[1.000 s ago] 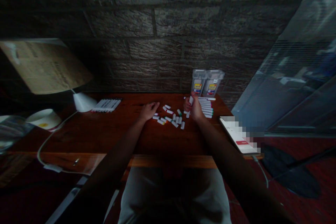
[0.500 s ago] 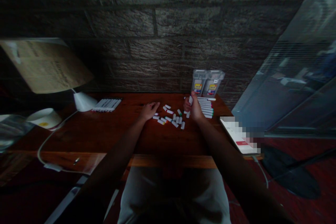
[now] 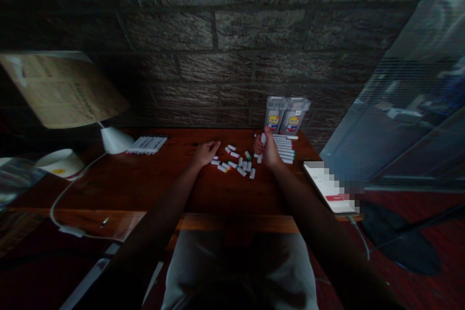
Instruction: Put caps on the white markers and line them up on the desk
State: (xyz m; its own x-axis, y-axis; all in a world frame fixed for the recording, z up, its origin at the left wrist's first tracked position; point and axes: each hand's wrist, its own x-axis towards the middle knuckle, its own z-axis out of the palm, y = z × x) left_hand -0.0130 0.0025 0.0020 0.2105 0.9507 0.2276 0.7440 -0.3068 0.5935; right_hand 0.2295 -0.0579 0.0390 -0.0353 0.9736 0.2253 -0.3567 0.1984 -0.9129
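Note:
My left hand rests low on the wooden table, its fingers loosely stretched out and holding nothing visible. Just right of it lie several short white marker caps with coloured ends, loosely scattered. My right hand is closed, thumb up, around a white marker; the fingers hide much of it. Beside that hand, several white markers with coloured ends lie side by side in a row, partly covered by it.
Two clear plastic cases stand against the brick wall. Another row of markers lies at the left, near a lamp with a paper shade. A paper cup lies left; a white flat object sits at the right edge.
The whole view has shifted very slightly. Both hands keep their places and their hold, and the caps and markers lie as before.

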